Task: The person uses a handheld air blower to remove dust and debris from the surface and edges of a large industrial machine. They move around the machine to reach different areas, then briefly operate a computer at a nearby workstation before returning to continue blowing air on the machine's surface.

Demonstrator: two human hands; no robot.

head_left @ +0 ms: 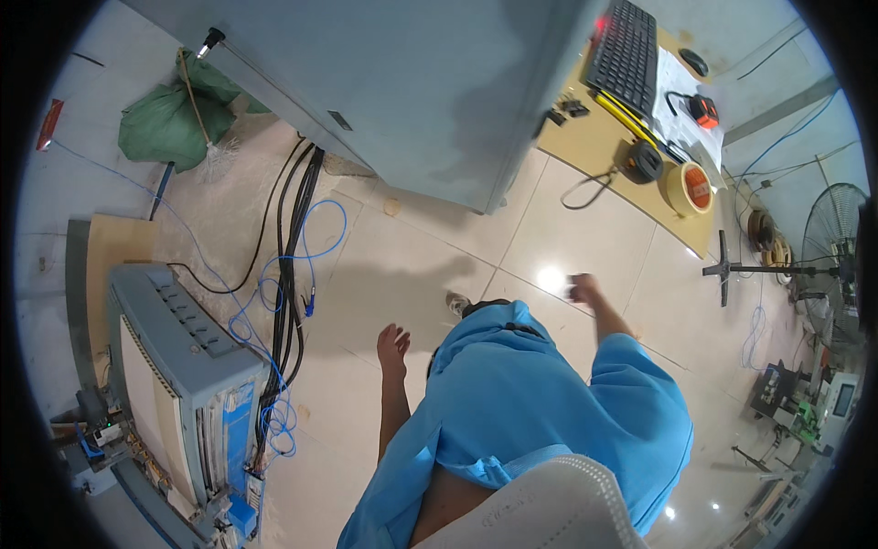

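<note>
Left fingers [394, 337] loosely open, right fingers [575, 290] too blurred to tell, step clear of the long black cables [291, 229] left of both.

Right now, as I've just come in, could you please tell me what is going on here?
A person in a bright-blue fabric top has a large grey metal cabinet ahead. The left hand is open, with nothing visible in it; the right hand is too unclear to tell. Neither touches the cabinet or the tan, flat-topped table, which bears a black rectangular keyboard. Long black cables run along the floor at left.
</note>
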